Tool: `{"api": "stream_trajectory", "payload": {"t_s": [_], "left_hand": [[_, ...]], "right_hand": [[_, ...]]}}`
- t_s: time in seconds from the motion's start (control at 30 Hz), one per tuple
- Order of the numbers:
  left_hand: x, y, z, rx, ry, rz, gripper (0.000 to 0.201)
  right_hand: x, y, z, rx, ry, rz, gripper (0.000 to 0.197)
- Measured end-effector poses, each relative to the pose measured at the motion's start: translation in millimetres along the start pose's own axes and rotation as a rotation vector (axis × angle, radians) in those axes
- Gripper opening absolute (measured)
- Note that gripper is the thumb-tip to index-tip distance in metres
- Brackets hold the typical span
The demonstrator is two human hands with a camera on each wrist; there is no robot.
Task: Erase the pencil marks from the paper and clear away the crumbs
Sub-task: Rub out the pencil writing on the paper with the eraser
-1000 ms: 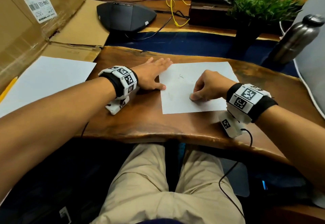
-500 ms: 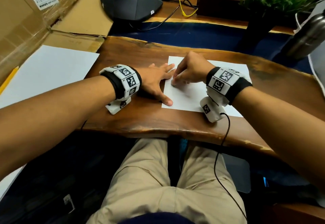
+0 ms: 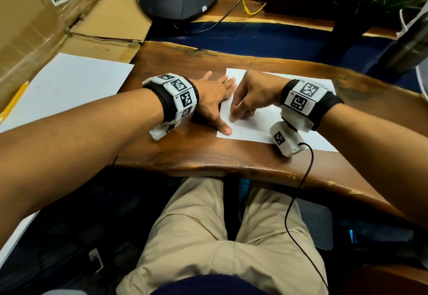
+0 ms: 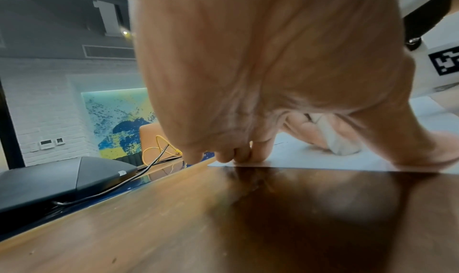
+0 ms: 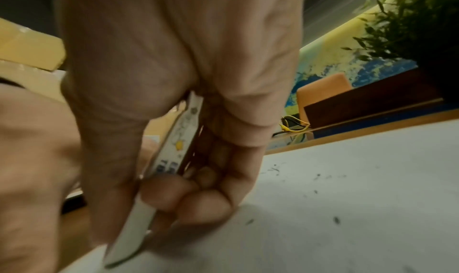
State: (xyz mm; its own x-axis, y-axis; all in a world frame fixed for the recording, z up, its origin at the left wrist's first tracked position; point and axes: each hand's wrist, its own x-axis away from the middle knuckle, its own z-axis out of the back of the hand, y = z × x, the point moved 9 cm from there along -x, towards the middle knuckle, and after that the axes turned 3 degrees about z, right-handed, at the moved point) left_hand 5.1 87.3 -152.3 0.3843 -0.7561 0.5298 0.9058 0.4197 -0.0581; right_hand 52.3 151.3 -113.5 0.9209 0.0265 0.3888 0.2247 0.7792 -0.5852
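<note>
A smooth white sheet of paper lies flat on the glossy, dark-grained wooden counter, whose near edge curves unevenly; dark, thin eraser crumbs are scattered over the sheet's matte surface; the left hand lies flat with straight fingers and thumb spread, pressing the paper's left edge down, its grip holding nothing; the right hand has its grip curled tight round a flat, white rectangular eraser with a printed sleeve, thumb on one face and fingers on the other, the bare lower end meeting the paper near its left side.
</note>
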Motion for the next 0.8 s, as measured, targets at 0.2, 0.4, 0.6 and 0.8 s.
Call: {"api": "stream_trajectory", "payload": {"t_s": [0.2, 0.4, 0.6, 0.8], "left_hand": [[0, 3, 1, -0.02, -0.02, 0.003, 0.132], [1, 4, 2, -0.035, -0.044, 0.021, 0.139], [3, 4, 1, -0.024, -0.051, 0.039, 0.137], [4, 6, 2, -0.018, -0.081, 0.037, 0.145]], "right_hand": [[-4, 12, 27, -0.016, 0.227, -0.058, 0.021], [-1, 11, 19, -0.034, 0.174, -0.068, 0.019], [6, 6, -5, -0.056, -0.011, -0.051, 0.016], [4, 17, 9, -0.107, 0.151, -0.053, 0.018]]}}
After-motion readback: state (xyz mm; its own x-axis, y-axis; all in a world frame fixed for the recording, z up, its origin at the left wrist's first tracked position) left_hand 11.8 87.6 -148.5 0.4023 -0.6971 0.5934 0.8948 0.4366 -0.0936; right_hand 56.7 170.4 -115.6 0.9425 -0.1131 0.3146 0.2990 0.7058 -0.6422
